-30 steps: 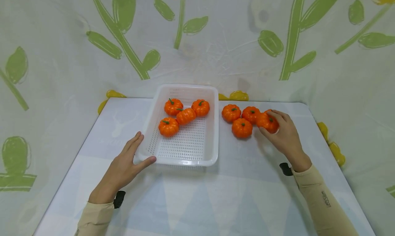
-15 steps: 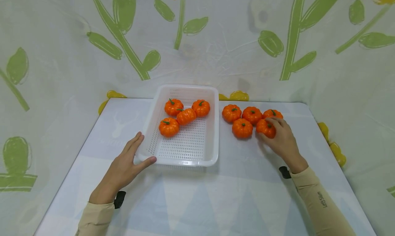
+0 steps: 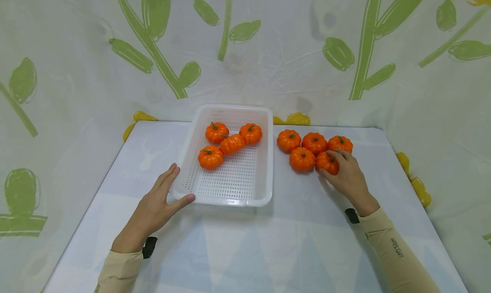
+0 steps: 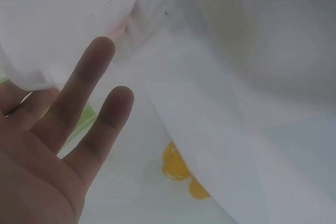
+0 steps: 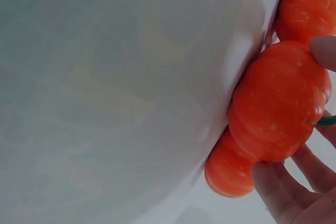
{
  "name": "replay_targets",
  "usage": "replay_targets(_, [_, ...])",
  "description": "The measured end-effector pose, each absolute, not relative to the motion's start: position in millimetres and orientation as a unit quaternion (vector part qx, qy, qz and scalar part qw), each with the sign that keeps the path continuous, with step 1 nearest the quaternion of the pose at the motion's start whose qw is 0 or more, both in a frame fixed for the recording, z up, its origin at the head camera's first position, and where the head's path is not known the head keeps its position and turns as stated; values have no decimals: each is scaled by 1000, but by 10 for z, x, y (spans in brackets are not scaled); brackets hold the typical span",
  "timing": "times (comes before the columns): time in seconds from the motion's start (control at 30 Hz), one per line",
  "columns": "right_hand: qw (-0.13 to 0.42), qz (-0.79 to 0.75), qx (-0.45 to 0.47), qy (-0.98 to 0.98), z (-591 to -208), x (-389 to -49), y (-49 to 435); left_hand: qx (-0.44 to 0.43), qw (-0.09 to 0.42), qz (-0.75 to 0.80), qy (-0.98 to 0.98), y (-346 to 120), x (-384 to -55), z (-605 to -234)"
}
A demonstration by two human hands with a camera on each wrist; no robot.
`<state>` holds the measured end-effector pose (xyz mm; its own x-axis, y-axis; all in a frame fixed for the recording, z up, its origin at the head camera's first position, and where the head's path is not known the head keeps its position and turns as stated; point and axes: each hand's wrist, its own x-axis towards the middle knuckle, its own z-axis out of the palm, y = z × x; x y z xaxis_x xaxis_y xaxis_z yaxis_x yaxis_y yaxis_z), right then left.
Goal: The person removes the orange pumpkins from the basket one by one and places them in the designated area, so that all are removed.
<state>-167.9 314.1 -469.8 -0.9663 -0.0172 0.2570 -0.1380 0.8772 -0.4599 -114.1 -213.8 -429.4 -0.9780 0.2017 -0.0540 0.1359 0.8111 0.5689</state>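
Note:
My right hand [image 3: 350,180] grips a small orange toy pumpkin [image 3: 326,162], thumb on one side and fingers on the other. In the right wrist view that pumpkin [image 5: 278,103] has its green stem toward the palm. It stands at the front right of a tight cluster, beside another pumpkin [image 3: 302,159] and in front of a third [image 3: 340,144]. My left hand [image 3: 149,212] is spread at the near left corner of a white plastic basket [image 3: 264,173], fingers straight along its side and thumb at its front rim. Several pumpkins [image 3: 210,157] lie in the basket's far and left part.
More pumpkins [image 3: 289,140] of the cluster sit close to the basket's right wall, toward the back of the white table [image 3: 268,250]. Behind the table hangs a pale curtain [image 3: 268,80] printed with green leaves and yellow flowers.
My right hand has drawn the gripped pumpkin forward and left, from over the rear right pumpkin to the front row of the cluster. My left hand and the basket stay put.

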Motion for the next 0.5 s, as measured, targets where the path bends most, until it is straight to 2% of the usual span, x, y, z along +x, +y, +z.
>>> replay_targets(0.5, [125, 242, 39, -961, -4704, -1681, 3129, 91, 55, 294, 950, -2139, -1146, -4304])
